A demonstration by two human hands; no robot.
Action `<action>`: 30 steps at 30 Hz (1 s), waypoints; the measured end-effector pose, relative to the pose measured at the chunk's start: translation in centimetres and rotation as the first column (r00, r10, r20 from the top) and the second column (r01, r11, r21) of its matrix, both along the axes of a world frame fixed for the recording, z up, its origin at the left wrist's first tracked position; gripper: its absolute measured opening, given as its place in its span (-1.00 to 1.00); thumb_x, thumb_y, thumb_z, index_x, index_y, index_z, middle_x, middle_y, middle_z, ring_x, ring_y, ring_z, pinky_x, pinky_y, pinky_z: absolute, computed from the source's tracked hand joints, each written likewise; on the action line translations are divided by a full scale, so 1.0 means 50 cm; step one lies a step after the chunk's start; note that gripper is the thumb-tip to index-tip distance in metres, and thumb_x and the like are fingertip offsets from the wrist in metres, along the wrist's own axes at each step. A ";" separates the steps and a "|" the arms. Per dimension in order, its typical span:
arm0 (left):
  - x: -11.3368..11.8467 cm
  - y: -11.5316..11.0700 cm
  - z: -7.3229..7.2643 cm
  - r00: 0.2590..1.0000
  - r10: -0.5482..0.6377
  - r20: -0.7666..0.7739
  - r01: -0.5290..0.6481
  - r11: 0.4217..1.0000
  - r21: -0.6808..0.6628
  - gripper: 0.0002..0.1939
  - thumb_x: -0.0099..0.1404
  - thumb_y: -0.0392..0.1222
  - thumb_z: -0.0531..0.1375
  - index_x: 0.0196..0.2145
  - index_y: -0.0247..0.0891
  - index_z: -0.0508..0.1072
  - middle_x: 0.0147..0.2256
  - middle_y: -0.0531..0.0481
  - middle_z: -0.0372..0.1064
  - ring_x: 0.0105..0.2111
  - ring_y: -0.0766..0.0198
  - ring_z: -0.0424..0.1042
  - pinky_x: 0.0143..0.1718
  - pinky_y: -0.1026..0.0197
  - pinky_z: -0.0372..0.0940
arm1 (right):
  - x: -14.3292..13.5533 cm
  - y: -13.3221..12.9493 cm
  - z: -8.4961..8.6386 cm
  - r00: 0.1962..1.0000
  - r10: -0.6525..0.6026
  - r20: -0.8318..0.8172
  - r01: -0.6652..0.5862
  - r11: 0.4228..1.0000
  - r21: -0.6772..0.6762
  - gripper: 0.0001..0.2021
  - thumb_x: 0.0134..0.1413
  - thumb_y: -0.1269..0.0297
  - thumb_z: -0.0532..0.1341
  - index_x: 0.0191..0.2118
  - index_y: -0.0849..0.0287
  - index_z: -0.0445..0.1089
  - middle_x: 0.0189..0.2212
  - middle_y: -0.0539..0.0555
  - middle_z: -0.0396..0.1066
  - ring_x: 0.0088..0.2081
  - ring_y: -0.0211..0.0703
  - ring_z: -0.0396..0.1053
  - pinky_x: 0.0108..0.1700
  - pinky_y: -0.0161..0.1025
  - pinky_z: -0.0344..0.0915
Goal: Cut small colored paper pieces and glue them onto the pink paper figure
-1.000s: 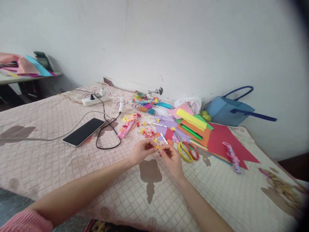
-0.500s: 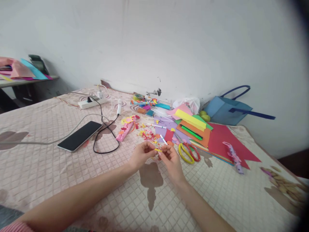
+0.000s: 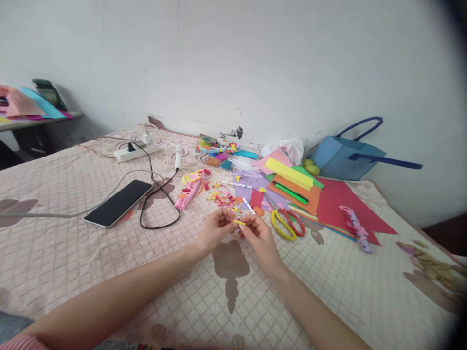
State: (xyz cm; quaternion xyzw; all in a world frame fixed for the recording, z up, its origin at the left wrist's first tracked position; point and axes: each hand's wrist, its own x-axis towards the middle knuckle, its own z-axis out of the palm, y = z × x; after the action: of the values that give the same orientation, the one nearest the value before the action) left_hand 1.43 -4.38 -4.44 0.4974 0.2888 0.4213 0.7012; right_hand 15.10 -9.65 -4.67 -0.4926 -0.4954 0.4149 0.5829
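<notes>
A small yellow paper strip (image 3: pixel 239 222) is pinched between my two hands above the tablecloth. The fingertips of my left hand (image 3: pixel 218 229) close on its left end. At the other end, the thumb and fingers of my right hand (image 3: pixel 260 236) grip it. Just beyond my fingers lie a heap of colourful paper scraps (image 3: pixel 223 198) and a white marker (image 3: pixel 248 205). Right of my right hand rest scissors (image 3: pixel 282 224) with yellow and red handles. A pink paper tube (image 3: pixel 188 193) with cut-out decorations lies to the left of the scraps.
A tablet (image 3: pixel 118 203) with a black cable (image 3: pixel 160 227) lies on the left, near a power strip (image 3: pixel 134 152). Coloured paper sheets (image 3: pixel 350 209) with a green pen (image 3: pixel 291 192) spread to the right. A blue bag (image 3: pixel 345 156) stands by the wall; a purple paper tube (image 3: pixel 355 229) lies farther right.
The view has shifted slightly. Both hands keep their pinch on the yellow paper strip, which looks a little more level now; nothing else on the table has visibly moved.
</notes>
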 end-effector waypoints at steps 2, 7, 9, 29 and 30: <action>0.000 0.001 0.000 1.000 -0.004 -0.001 0.004 1.000 -0.002 -0.67 -0.03 -0.20 0.35 -0.35 -0.34 0.33 -0.47 0.06 0.35 -0.46 0.38 0.36 -0.36 0.27 0.26 | 0.001 -0.001 0.002 1.000 0.024 0.012 -0.024 1.000 -0.006 -0.87 0.01 0.23 0.22 -0.31 0.15 0.33 -0.41 0.01 0.34 -0.44 -0.26 0.30 -0.38 -0.29 0.28; -0.002 0.003 0.002 1.000 -0.006 -0.012 0.006 1.000 0.004 -0.67 -0.04 -0.19 0.35 -0.35 -0.34 0.33 -0.47 0.06 0.34 -0.45 0.38 0.36 -0.36 0.29 0.25 | 0.004 -0.002 -0.001 0.997 0.026 0.069 -0.025 1.000 -0.014 -0.88 0.04 0.24 0.21 -0.42 0.17 0.33 -0.51 -0.04 0.29 -0.48 -0.28 0.26 -0.42 -0.32 0.22; -0.003 0.004 0.003 1.000 -0.006 -0.021 0.007 1.000 0.014 -0.67 -0.04 -0.20 0.35 -0.35 -0.34 0.33 -0.48 0.07 0.34 -0.46 0.39 0.35 -0.38 0.30 0.24 | 0.005 -0.001 -0.004 0.996 0.019 0.085 -0.018 1.000 -0.013 -0.86 0.04 0.24 0.21 -0.44 0.17 0.33 -0.54 -0.05 0.28 -0.50 -0.28 0.25 -0.43 -0.33 0.21; -0.005 0.012 -0.006 0.987 -0.110 -0.115 0.115 0.993 0.034 -0.64 -0.05 -0.16 0.35 -0.32 -0.34 0.34 -0.49 0.05 0.36 -0.49 0.39 0.36 -0.44 0.33 0.21 | 0.035 0.009 0.009 0.944 0.137 0.300 -0.122 0.990 -0.068 -0.84 0.05 0.20 0.18 -0.46 0.16 0.34 -0.56 -0.04 0.28 -0.51 -0.28 0.21 -0.49 -0.34 0.18; -0.006 0.013 -0.008 0.984 -0.120 -0.131 0.126 0.991 0.040 -0.62 -0.06 -0.16 0.35 -0.32 -0.34 0.33 -0.50 0.06 0.35 -0.51 0.41 0.35 -0.47 0.34 0.19 | 0.039 0.009 0.012 0.931 0.146 0.336 -0.132 0.989 -0.065 -0.84 0.04 0.22 0.18 -0.48 0.16 0.33 -0.57 -0.05 0.27 -0.51 -0.29 0.20 -0.48 -0.34 0.17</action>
State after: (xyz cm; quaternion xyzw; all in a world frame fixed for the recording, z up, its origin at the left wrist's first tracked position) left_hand 1.16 -3.74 -4.83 0.5571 0.2919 0.3511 0.6937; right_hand 17.07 -9.19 -4.06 -0.5325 -0.6134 0.3739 0.4476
